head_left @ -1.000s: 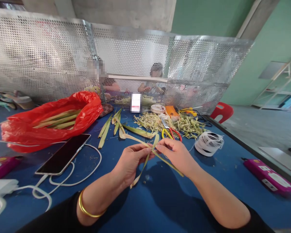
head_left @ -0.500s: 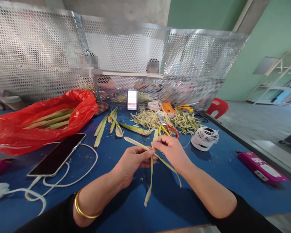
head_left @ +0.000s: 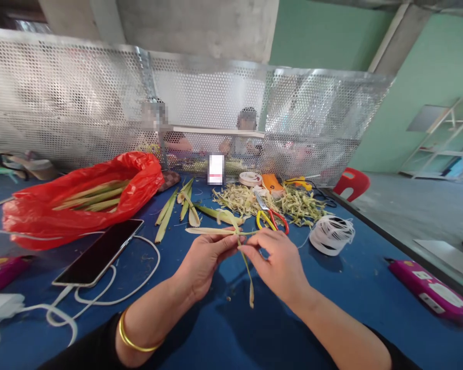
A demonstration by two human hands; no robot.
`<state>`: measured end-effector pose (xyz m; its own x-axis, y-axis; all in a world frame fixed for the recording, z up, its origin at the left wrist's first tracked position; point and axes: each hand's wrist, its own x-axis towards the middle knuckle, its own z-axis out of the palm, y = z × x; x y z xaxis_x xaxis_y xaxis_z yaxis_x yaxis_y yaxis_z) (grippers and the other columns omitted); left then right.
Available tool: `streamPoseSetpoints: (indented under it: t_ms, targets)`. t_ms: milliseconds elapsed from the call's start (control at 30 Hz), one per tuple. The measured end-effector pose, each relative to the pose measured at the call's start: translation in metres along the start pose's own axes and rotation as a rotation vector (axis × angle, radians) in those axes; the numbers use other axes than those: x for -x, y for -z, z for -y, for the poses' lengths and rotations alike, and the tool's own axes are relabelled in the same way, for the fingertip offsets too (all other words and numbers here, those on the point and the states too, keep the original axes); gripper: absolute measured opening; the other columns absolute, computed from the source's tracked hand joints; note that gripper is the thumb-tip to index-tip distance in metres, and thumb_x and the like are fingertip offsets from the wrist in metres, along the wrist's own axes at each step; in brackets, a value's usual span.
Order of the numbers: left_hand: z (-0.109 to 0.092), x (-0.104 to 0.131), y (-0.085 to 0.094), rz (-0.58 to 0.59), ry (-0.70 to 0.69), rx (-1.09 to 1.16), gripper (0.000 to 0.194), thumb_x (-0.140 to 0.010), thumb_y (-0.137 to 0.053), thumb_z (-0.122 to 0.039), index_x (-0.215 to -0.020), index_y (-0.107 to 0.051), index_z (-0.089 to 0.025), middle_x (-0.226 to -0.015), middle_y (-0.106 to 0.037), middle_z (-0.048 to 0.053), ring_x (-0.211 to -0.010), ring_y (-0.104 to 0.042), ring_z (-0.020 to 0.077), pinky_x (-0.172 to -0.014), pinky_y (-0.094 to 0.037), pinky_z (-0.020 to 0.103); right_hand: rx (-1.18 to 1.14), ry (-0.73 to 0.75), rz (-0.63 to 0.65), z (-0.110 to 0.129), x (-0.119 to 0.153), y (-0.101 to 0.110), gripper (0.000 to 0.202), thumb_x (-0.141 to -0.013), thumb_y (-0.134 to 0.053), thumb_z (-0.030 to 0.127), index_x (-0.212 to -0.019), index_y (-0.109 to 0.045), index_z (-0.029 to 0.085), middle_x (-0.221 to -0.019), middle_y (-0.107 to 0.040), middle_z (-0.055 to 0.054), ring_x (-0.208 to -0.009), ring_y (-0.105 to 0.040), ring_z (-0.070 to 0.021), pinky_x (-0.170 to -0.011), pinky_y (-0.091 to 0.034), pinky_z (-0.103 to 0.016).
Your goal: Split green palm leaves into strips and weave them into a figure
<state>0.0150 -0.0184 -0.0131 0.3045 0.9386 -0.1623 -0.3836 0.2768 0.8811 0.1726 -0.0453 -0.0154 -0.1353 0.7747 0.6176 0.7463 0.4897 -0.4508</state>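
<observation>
Pale green leaf strips cross each other in front of me, above the blue table. My left hand pinches them at the crossing, thumb on top, with one broad end pointing left and another away from me. My right hand is closed at the right side of the crossing, its fingertips on a narrow part of the strips. A thin tail with a dry tip hangs below, between the hands. Scissors with a red and a yellow handle lie just beyond my right hand, against a heap of leaf scraps.
A red plastic bag of long leaves and a phone on a white cable lie left. Cut leaf pieces lie ahead. Right are a white strap coil and a purple packet. Behind a perforated metal screen sit people.
The strips have turned in my left hand, so the broad end points more directly left. My right hand has shifted slightly down along them. The whole view has tilted up a little.
</observation>
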Motion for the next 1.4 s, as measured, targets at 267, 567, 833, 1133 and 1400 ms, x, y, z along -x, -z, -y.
streamPoseSetpoints:
  t_ms: [267, 567, 833, 1133, 1400]
  targets:
    - [-0.001, 0.003, -0.005, -0.028, 0.001, 0.079, 0.016, -0.061, -0.080, -0.016, -0.073, -0.072, -0.010, -0.075, -0.072, 0.007, -0.077, -0.065, 0.0152, -0.077, -0.051, 0.024, -0.036, -0.037, 0.191, 0.001, 0.004, -0.011, 0.019, -0.089, -0.055, 0.026, -0.072, -0.061, 0.020, -0.073, -0.063, -0.001, -0.070, -0.055, -0.0158, -0.068, -0.038, -0.028]
    - [0.007, 0.002, -0.004, -0.132, -0.005, 0.164, 0.014, -0.064, -0.074, -0.005, -0.074, -0.067, -0.012, -0.069, -0.070, 0.004, -0.071, -0.065, 0.0133, -0.072, -0.052, 0.023, -0.066, 0.069, 0.254, 0.007, 0.004, -0.007, 0.030, -0.090, -0.048, 0.018, -0.060, -0.041, 0.019, -0.064, -0.049, 0.002, -0.064, -0.047, -0.0125, -0.065, -0.034, -0.026]
    - [0.002, 0.001, -0.001, -0.011, 0.058, 0.146, 0.014, -0.080, -0.066, -0.024, -0.078, -0.067, -0.011, -0.076, -0.069, 0.007, -0.072, -0.063, 0.0122, -0.070, -0.051, 0.022, 0.012, 0.070, 0.200, 0.005, 0.006, -0.009, 0.026, -0.091, -0.048, 0.023, -0.066, -0.052, 0.019, -0.068, -0.055, -0.001, -0.068, -0.050, -0.0146, -0.067, -0.035, -0.027]
    - [0.003, 0.000, 0.000, -0.015, 0.076, 0.104, 0.016, -0.074, -0.072, -0.029, -0.078, -0.067, -0.015, -0.074, -0.066, 0.003, -0.069, -0.061, 0.0122, -0.072, -0.050, 0.025, -0.039, -0.090, 0.098, -0.002, -0.002, -0.002, 0.014, -0.087, -0.056, 0.033, -0.079, -0.060, 0.022, -0.079, -0.063, -0.003, -0.078, -0.056, -0.0183, -0.071, -0.038, -0.028]
    - [0.008, 0.001, -0.002, -0.151, -0.033, -0.132, 0.026, -0.057, -0.082, -0.031, -0.074, -0.073, -0.013, -0.067, -0.068, 0.003, -0.062, -0.060, 0.0121, -0.066, -0.047, 0.023, 0.089, 0.059, 0.221, 0.001, 0.002, -0.009, 0.029, -0.094, -0.042, 0.023, -0.066, -0.049, 0.020, -0.062, -0.057, 0.000, -0.062, -0.048, -0.0144, -0.068, -0.033, -0.028]
